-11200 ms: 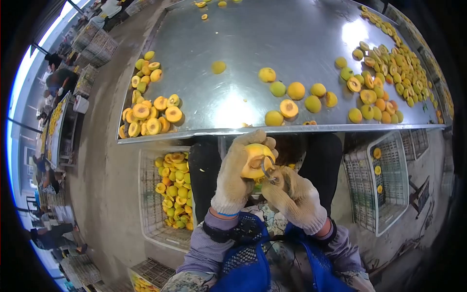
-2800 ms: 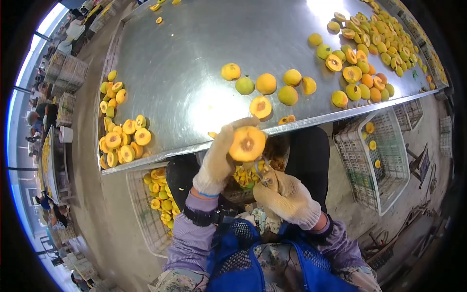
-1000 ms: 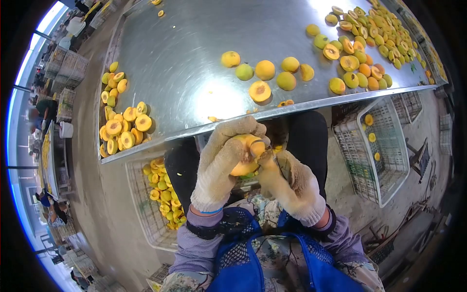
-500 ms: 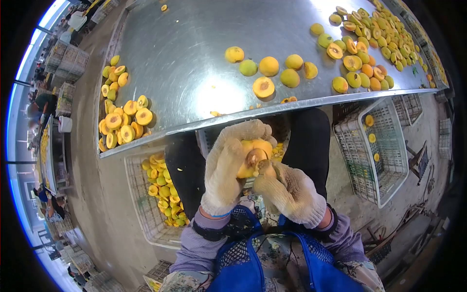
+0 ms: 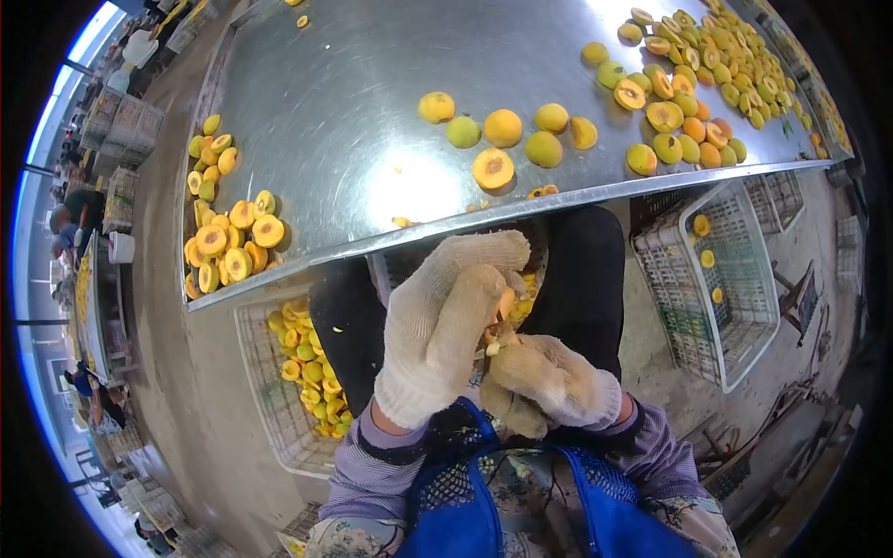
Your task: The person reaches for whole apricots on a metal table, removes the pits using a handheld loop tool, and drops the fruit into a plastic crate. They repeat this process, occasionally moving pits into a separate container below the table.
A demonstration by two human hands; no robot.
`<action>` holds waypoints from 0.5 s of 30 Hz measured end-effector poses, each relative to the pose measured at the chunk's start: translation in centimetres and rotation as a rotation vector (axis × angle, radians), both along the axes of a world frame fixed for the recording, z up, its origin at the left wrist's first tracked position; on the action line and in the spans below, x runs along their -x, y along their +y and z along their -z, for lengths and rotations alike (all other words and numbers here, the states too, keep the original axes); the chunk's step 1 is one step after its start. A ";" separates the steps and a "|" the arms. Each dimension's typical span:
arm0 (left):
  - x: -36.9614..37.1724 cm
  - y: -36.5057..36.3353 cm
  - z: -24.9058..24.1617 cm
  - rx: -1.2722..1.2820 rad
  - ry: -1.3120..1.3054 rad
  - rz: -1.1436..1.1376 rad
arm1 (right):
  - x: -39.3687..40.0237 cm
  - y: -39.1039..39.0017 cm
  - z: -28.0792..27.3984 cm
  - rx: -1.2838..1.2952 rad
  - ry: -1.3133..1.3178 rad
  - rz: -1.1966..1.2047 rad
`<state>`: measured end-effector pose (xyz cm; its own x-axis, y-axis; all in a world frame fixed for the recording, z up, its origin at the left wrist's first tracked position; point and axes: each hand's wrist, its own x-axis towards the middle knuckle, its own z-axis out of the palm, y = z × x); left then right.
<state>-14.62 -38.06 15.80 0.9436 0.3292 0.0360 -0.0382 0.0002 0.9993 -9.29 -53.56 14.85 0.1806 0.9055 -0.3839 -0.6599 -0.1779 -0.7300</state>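
My left hand (image 5: 445, 321), in a knitted whitish glove, is closed round a yellow-orange fruit half (image 5: 505, 304), most of it hidden by the fingers. My right hand (image 5: 555, 379), in a stained glove, is closed just below and to the right, its fingertips at the fruit; whatever it grips is too hidden to name. Both hands are over my lap, in front of the metal table (image 5: 344, 121). Several whole and halved fruits (image 5: 492, 168) lie on the table near its edge.
Halved fruits (image 5: 211, 240) lie at the table's left corner, and a large pile (image 5: 735, 70) at the right. A crate of fruit pieces (image 5: 270, 400) stands below left, a crate with a few halves (image 5: 684, 307) at right. People work at another table far left.
My left hand has turned over the fruit, so its pit side no longer shows. My right hand has shifted slightly lower, with its fingers curled. The view has moved a little.
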 end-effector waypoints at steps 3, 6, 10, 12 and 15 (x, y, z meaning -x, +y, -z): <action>-0.3 0.1 1.1 -0.174 -0.049 -0.018 | -0.4 -0.6 1.2 -0.040 -0.017 -0.043; -1.0 1.7 0.4 -0.035 0.064 0.135 | 0.2 -0.8 2.1 -0.127 -0.069 0.080; -1.2 2.2 -0.5 0.198 0.263 0.201 | 0.3 -0.5 1.1 -0.095 -0.205 0.147; -1.3 2.1 -0.4 0.088 0.189 0.152 | -0.5 0.4 0.3 0.007 -0.088 0.052; -1.1 0.6 -1.0 0.044 0.070 0.009 | -0.5 0.4 0.3 0.026 -0.313 0.175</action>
